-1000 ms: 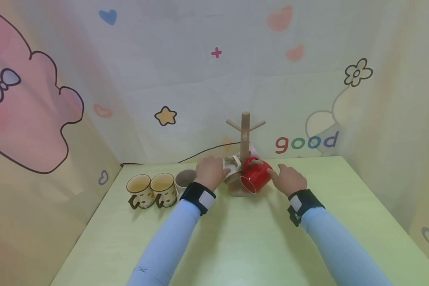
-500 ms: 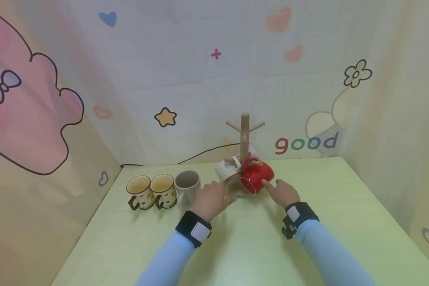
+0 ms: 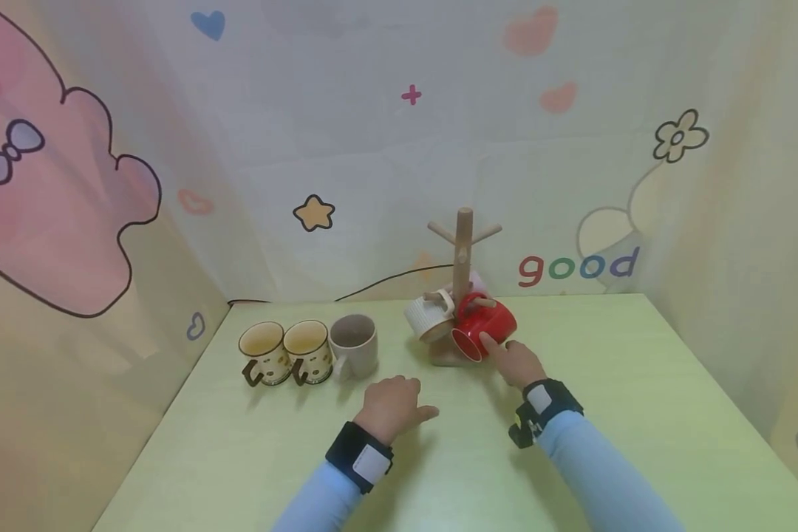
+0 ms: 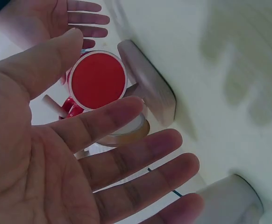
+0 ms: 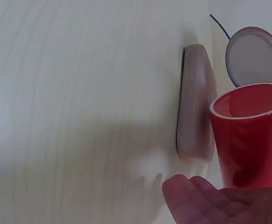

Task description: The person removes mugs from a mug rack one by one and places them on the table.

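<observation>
A red mug (image 3: 499, 324) hangs by its handle from a lower peg of a wooden mug tree (image 3: 463, 255), its mouth tipped down and to the left. Beside it, on the left peg, hangs a white ribbed mug (image 3: 428, 318). Part of a pink mug (image 3: 479, 282) shows behind the post. My right hand (image 3: 519, 363) is at the red mug's lower side; its fingers (image 5: 182, 189) are straight in the right wrist view, not curled round the mug. My left hand (image 3: 391, 408) holds nothing, over the table in front of the tree, fingers spread in the left wrist view.
A grey mug (image 3: 355, 347) and two cream spotted mugs, a middle one (image 3: 311, 358) and an outer one (image 3: 269, 362), stand in a row left of the tree. The tree's wooden base (image 5: 196, 102) rests on the table (image 3: 292, 458), near the printed curtain (image 3: 372, 162) behind.
My left hand has left the white mug and drawn back toward me, uncovering the grey mug. My right hand has shifted left and slightly nearer along the red mug. Both mugs remain hanging.
</observation>
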The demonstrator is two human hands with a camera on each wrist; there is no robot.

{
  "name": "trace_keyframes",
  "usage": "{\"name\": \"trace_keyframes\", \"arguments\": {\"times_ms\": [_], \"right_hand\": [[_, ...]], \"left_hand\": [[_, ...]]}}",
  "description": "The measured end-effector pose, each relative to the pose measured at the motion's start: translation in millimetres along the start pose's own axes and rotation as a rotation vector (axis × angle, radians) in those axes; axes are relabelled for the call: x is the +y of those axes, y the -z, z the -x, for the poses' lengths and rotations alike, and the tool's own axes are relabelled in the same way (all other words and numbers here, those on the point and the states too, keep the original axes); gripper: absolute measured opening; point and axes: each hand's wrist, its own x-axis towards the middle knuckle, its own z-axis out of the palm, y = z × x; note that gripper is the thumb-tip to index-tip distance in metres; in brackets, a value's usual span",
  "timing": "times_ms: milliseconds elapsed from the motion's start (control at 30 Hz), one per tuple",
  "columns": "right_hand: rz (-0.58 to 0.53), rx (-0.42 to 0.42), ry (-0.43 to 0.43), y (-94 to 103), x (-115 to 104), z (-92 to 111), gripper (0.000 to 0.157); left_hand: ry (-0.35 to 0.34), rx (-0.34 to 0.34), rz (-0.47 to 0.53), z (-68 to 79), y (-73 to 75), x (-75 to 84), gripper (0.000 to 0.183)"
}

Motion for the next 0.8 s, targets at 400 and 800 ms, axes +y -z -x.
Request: {"name": "trace_keyframes", "arguments": {"times_ms": [400, 800], "right_hand": [[-0.34, -0.049, -0.039, -5.2, -2.1, -16.7, 0.105], [-0.495, -0.092, -0.056, -6.3, -6.0, -24.4, 0.101]], "left_hand": [[0.028, 0.005, 0.01, 1.1, -9.6, -4.1, 0.047], [0.037, 0.017, 0.012, 3.5, -13.5, -9.6, 0.045]]}}
